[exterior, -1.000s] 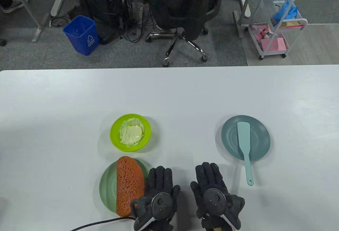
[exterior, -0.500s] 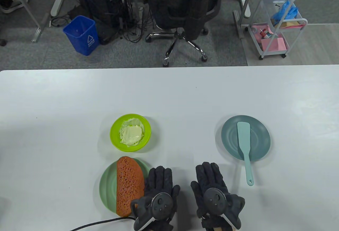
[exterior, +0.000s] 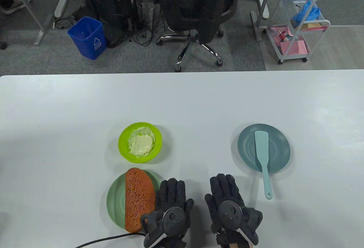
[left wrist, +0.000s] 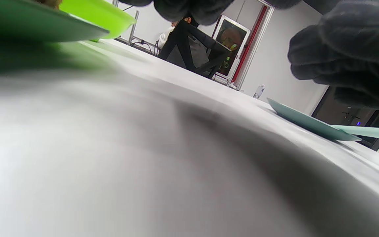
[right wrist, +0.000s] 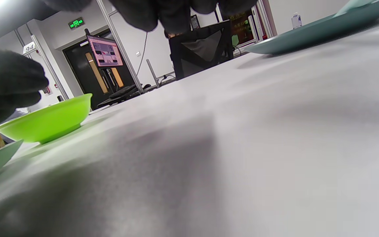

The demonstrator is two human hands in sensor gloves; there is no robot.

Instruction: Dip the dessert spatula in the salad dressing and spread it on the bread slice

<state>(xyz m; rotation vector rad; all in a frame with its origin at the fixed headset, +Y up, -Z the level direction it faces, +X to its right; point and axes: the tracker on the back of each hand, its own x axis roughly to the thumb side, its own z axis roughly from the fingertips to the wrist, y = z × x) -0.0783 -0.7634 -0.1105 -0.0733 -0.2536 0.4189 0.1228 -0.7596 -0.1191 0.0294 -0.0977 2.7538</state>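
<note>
Nothing is under way yet; by my reading the pickup has not begun. At 8 o'clock the bread (exterior: 138,200) lies on a green plate (exterior: 113,202), with the dressing bowl (exterior: 140,142) just beyond at 10 o'clock. The left hand (exterior: 170,206) rests flat on the table (exterior: 182,102), fingers spread, holding nothing, its edge over the plate's rim. The right hand (exterior: 229,204) lies likewise, empty. At 3 o'clock the spatula (exterior: 263,157) sits on a blue plate (exterior: 280,148), handle overhanging toward the right hand, which likely reaches for it next.
</note>
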